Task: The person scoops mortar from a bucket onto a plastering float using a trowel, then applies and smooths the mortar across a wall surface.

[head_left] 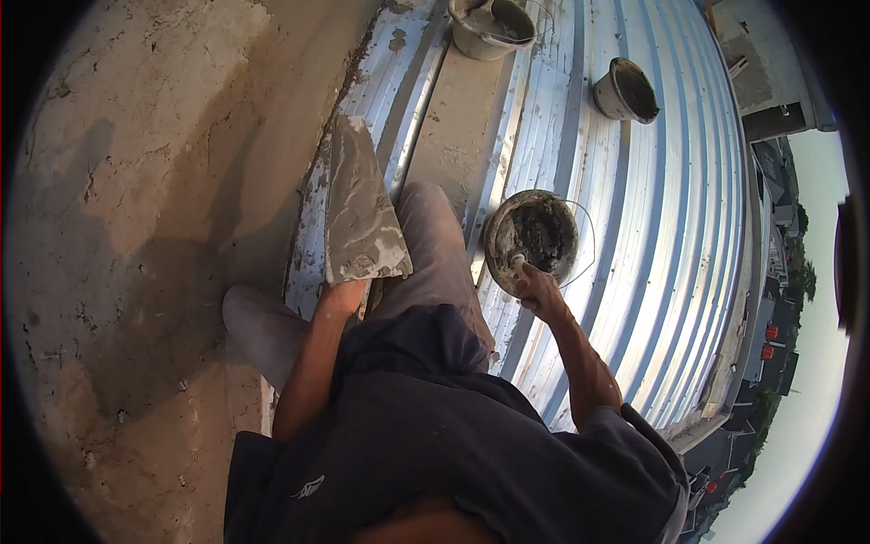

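Dark T-shirt (453, 444) w/ small pale logo (308, 487) fills the near centre, seen from above. Forward of it, left of centre, is the board (395, 261), its upper face coated w/ wet grey mortar (355, 204); pale patches show thru toward its near right corner. Left hand (344, 296) is at the board's near edge, partly beneath it; fingers are hidden, so their grip can't be told. Right of the board, beyond the right leg (435, 245), stands the near bucket (491, 238), mortar-smeared inside & along the rim, w/ dark grey mix (546, 227) in it; its wire bail (594, 240) hangs out to the right. Right hand (541, 296) is at this bucket's near rim, fingers curled round a pale handle (517, 262); rest of the tool can't be made out.

Left leg (258, 322) is bent, knee out to the left, near the rough, stained wall (109, 199), which takes up the left side & carries a broad shadow (172, 299). Ribbed metal sheeting (652, 245) spans centre to right, w/ a flat brown strip (460, 113) btwn ribs ahead of the right leg. Two more buckets stand on the far part: a far-centre bucket (478, 43) holding grey material, & a far-right bucket (609, 100), tilted. Bkgd, far right: rooftops, trees (805, 272), pale sky (829, 299).
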`<state>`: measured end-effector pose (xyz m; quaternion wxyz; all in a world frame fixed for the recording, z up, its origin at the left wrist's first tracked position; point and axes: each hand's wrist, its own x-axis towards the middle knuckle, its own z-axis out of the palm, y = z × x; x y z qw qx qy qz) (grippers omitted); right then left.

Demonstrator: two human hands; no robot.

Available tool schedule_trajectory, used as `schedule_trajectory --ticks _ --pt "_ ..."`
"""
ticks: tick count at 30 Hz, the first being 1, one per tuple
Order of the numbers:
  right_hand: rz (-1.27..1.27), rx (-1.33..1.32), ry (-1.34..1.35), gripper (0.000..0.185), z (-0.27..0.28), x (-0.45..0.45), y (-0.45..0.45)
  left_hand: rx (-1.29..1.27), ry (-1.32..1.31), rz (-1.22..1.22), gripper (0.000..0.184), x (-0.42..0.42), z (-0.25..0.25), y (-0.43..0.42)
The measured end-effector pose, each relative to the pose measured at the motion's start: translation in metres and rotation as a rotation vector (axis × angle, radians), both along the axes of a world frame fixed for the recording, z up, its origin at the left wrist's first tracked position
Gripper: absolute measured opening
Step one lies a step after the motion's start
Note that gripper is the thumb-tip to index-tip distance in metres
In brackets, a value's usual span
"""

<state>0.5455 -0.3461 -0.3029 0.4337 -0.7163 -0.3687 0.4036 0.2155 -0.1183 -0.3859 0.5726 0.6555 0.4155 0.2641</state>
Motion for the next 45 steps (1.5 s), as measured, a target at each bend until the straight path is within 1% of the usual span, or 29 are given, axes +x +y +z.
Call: schedule_trajectory --ticks 1,3,5,7,8,9,11,12,13,15,16,17,19,20,23,24,26,27,29,30,31,32,33,35,37,40,42,43,45 --pt "-0.003 0.005 -0.002 0.031 0.002 0.001 -0.002 0.005 -0.002 -0.003 0.047 0.007 0.024 0.002" --pt "-0.501 -0.277 0.907 0.029 0.007 0.001 -0.005 0.361 0.284 -0.161 0.047 0.027 0.069 -0.001" --pt "-0.516 -0.223 0.951 0.028 0.008 -0.008 -0.017 0.314 0.304 -0.178 0.046 0.043 0.060 -0.003" --pt "-0.677 -0.204 1.018 0.026 0.008 -0.021 -0.025 0.015 -0.091 -0.169 0.045 0.057 0.012 -0.007" --pt "-0.727 -0.218 0.936 0.027 0.009 -0.030 -0.027 0.242 0.170 -0.261 0.046 0.067 0.060 -0.007" --pt "-0.737 -0.209 0.934 0.027 0.011 -0.033 -0.032 0.245 0.164 -0.271 0.046 0.081 0.067 -0.011" --pt "-0.758 -0.220 0.934 0.030 0.014 -0.037 -0.041 -0.893 -0.551 -0.032 0.047 0.102 0.077 -0.016" --pt "-0.718 -0.219 0.908 0.034 0.017 -0.038 -0.046 -0.535 -0.480 -0.171 0.044 0.106 0.029 -0.018" --pt "-0.720 -0.217 0.903 0.034 0.022 -0.039 -0.051 -0.536 -0.485 -0.174 0.044 0.113 0.017 -0.020" --pt "-0.735 -0.184 0.855 0.036 0.038 -0.040 -0.057 -0.735 -0.446 -0.285 0.045 0.131 0.012 -0.023" --pt "-0.744 -0.168 0.858 0.037 0.050 -0.040 -0.058 -1.114 -0.595 -0.142 0.043 0.136 0.031 -0.026" --pt "-0.749 -0.166 0.849 0.037 0.062 -0.039 -0.060 -1.118 -0.601 -0.150 0.043 0.144 0.046 -0.029" --pt "-0.736 -0.127 0.832 0.037 0.090 -0.041 -0.061 -1.347 -0.473 0.034 0.044 0.161 0.060 -0.035" --pt "-0.738 -0.081 0.803 0.034 0.105 -0.045 -0.061 -1.224 -0.481 -0.081 0.041 0.167 0.055 -0.041" --pt "-0.666 -0.022 0.765 0.031 0.153 -0.053 -0.055 -1.138 -0.462 -0.172 0.038 0.186 0.067 -0.055" --pt "-0.642 -0.049 0.609 0.029 0.173 -0.061 -0.044 -0.884 -0.610 -0.352 0.033 0.191 0.033 -0.066" --pt "-0.597 -0.027 0.368 0.023 0.187 -0.076 -0.022 -0.920 -0.630 -0.386 0.033 0.212 0.038 -0.079" --pt "-0.598 -0.039 0.269 0.023 0.186 -0.082 -0.011 -0.949 -0.643 -0.407 0.033 0.251 0.051 -0.074" --pt "-0.436 -0.169 -0.400 0.031 0.151 -0.092 0.010 -0.997 -0.668 -0.442 0.033 0.236 0.045 -0.090" --pt "-0.430 -0.149 -0.574 0.033 0.150 -0.103 0.022 -1.012 -0.681 -0.455 0.032 0.256 0.054 -0.092" --pt "-0.416 -0.121 -0.748 0.034 0.153 -0.111 0.034 -1.021 -0.699 -0.463 0.032 0.238 0.049 -0.097" --pt "-0.447 -0.166 -0.627 0.037 0.161 -0.118 0.040 -1.025 -0.721 -0.463 0.032 0.244 0.049 -0.101" --pt "-0.427 -0.153 -0.631 0.037 0.155 -0.118 0.043 -1.032 -0.740 -0.460 0.032 0.233 0.043 -0.103" --pt "-0.352 -0.037 -0.888 0.041 0.137 -0.120 0.042 -1.064 -0.759 -0.460 0.032 0.228 0.037 -0.105" --pt "-0.311 -0.134 -0.725 0.043 0.162 -0.120 0.047 -1.086 -0.774 -0.479 0.031 0.253 0.044 -0.101" --pt "-0.384 -0.047 -0.729 0.040 0.158 -0.122 0.047 -1.095 -0.807 -0.502 0.031 0.244 0.040 -0.097" --pt "-0.391 -0.141 -0.590 0.036 0.165 -0.119 0.044 -1.127 -0.807 -0.521 0.031 0.242 0.037 -0.098" --pt "-0.437 -0.068 -0.609 0.031 0.169 -0.120 0.043 -1.138 -0.809 -0.536 0.031 0.238 0.035 -0.095" --pt "-0.465 0.063 -0.635 0.032 0.158 -0.118 0.036 -1.168 -0.810 -0.566 0.030 0.221 0.025 -0.087"
